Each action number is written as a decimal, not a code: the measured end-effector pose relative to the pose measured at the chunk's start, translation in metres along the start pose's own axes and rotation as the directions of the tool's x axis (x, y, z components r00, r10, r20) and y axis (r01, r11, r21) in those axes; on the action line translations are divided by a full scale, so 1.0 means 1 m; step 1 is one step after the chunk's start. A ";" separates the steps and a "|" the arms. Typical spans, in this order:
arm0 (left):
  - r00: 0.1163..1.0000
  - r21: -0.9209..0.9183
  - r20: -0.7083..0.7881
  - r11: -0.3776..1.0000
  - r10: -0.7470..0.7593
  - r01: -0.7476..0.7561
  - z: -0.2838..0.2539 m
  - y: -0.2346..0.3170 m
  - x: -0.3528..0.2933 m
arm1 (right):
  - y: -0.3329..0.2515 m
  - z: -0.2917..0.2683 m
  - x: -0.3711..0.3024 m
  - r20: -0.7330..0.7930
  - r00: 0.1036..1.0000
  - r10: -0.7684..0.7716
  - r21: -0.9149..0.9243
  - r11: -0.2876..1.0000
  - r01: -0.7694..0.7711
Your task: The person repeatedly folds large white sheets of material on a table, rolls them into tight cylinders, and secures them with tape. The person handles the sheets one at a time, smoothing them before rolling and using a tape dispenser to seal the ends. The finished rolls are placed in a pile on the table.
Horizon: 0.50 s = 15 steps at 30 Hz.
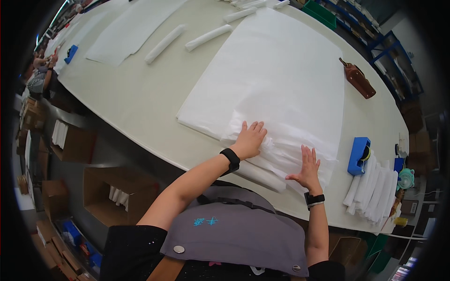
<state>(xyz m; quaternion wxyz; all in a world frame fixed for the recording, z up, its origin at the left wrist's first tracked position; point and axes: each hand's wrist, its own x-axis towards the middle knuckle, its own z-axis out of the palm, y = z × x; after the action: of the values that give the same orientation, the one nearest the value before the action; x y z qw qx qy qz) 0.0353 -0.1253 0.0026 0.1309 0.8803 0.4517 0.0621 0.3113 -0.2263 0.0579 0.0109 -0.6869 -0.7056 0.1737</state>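
A broad stack of thin white sheets lies on the cream-coloured table in front of me. Its near end is crumpled into soft folds. My left hand rests on those folds, fingers stretched forward and a little apart. To the right, my right hand is open over the near right part of the sheet, thumb out to the left and fingers spread. Along the table edge below my hands runs a white roll, partly covered by the left wrist and the sheet. Neither hand grips anything that I can see.
Loose white rolls lie farther back. On the right are a brown leather case, a blue tape dispenser and a pile of white rolls. Below left, a cardboard box holds rolls. Another person works far left.
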 end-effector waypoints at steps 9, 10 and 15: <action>0.997 -0.107 0.082 0.994 -0.004 0.012 -0.038 0.011 -0.029 | 0.004 -0.004 0.003 -0.017 0.978 -0.207 -0.142 0.969 0.203; 0.998 -0.081 0.062 0.996 0.032 -0.027 -0.039 0.017 -0.032 | 0.008 -0.003 0.004 -0.092 0.975 -0.204 -0.113 0.975 0.193; 0.992 0.033 -0.085 0.995 0.093 -0.091 -0.018 0.046 -0.032 | 0.032 0.020 0.025 -0.032 0.989 -0.142 -0.103 0.985 0.138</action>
<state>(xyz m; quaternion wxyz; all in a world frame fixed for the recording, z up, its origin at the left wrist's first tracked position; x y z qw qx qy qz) 0.0484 -0.1742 0.0339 0.0952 0.8985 0.4168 0.0994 0.3360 -0.2069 0.0249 0.0026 -0.6385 -0.7597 0.1232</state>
